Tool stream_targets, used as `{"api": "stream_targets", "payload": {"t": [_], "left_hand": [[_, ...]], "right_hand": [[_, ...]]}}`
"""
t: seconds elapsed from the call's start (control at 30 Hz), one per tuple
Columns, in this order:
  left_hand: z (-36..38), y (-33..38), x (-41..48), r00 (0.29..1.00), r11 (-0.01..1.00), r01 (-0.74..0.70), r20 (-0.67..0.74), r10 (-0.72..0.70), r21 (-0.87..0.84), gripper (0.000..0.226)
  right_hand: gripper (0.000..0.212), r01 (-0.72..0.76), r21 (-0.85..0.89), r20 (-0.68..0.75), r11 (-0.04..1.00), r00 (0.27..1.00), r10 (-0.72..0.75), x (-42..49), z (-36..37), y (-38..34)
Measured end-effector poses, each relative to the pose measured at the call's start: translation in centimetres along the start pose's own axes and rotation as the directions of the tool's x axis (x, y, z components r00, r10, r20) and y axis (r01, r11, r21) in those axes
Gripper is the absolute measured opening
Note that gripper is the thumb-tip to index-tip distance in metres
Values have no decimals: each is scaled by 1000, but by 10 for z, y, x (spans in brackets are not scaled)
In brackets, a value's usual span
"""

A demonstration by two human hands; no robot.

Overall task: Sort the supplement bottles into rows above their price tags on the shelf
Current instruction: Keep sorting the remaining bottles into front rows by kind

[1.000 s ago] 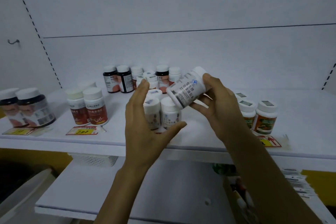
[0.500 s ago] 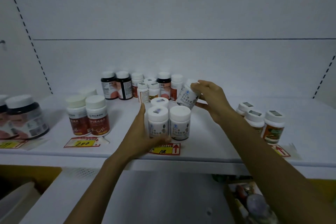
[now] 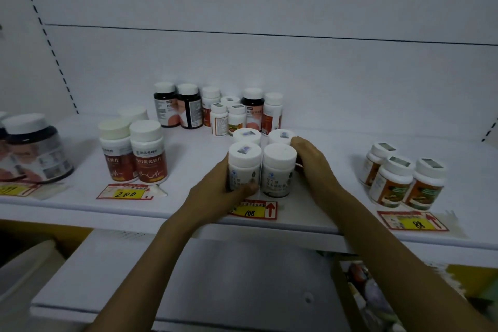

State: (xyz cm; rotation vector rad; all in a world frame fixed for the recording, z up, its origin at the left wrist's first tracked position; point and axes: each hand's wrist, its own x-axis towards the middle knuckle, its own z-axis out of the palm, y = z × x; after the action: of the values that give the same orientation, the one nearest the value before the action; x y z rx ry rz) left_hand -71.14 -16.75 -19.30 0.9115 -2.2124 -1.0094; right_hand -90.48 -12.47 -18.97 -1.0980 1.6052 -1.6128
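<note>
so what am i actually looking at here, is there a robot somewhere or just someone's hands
No robot: these are a person's two bare hands, filmed by one camera worn on the head, looking down. A white shelf holds supplement bottles in groups. Above the 108 tag stand four white bottles. The left hand grips the front left bottle; the right hand curls against the back right bottle. Red-label bottles stand to the left, orange-label bottles to the right.
</note>
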Motion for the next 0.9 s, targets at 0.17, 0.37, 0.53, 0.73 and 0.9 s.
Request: {"api": "stream_targets", "payload": {"t": [0.17, 0.37, 0.53, 0.73, 0.9], "left_hand": [[0, 2, -1, 1000, 1000, 2, -1, -2, 8, 58], [0, 3, 0, 1000, 1000, 19, 14, -19, 5, 58], [-1, 1, 0, 1000, 1000, 18, 13, -18, -1, 58], [0, -2, 0, 1000, 1000, 12, 3, -12, -3, 60], [-5, 0, 2, 999, 998, -5, 42, 7, -61, 63]], "right_hand": [[38, 69, -53, 35, 996, 997, -68, -3, 3, 3], [39, 103, -123, 39, 987, 994, -99, -6, 3, 3], [53, 198, -162, 31, 967, 980, -195, -16, 0, -1], [62, 225, -129, 69, 966, 974, -217, -26, -1, -4], [62, 215, -176, 69, 961, 976, -206, -28, 0, -9]]}}
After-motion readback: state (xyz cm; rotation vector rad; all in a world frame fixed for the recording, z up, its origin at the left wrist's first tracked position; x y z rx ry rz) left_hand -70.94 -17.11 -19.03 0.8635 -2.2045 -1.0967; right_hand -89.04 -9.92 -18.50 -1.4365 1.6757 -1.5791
